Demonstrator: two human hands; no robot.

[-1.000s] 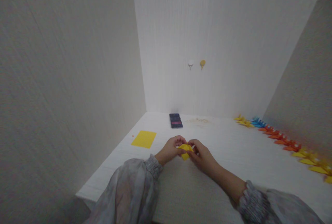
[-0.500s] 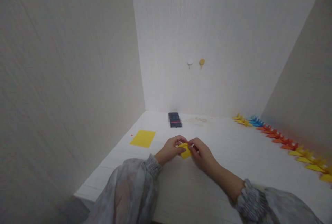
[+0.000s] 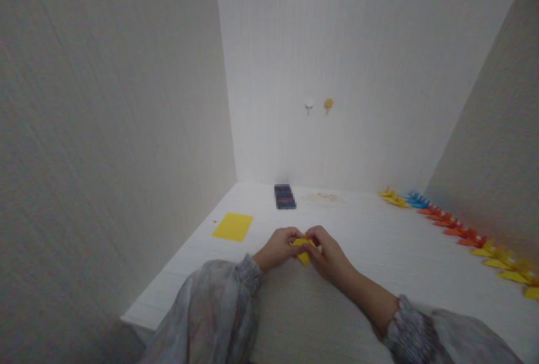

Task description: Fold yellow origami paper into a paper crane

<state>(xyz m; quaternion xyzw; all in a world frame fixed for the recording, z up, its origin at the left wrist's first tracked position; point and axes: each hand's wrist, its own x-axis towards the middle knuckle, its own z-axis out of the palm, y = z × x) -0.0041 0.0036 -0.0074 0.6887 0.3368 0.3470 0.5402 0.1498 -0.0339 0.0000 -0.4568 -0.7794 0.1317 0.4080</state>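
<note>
Pinching a small folded yellow paper over the near middle of the white table. Gripping one side between thumb and fingers of the left hand, the other likewise with the right hand, fingertips nearly together. Probably working a fold; seeming to call for aligned edges and even pressure. Having a flat yellow sheet leftward, a dark pixelated object beyond, and a row of folded paper figures along the right.

Left hand and right hand pinch folded yellow paper! Yellow sheet lies left, bright paper figures line the right.
</note>
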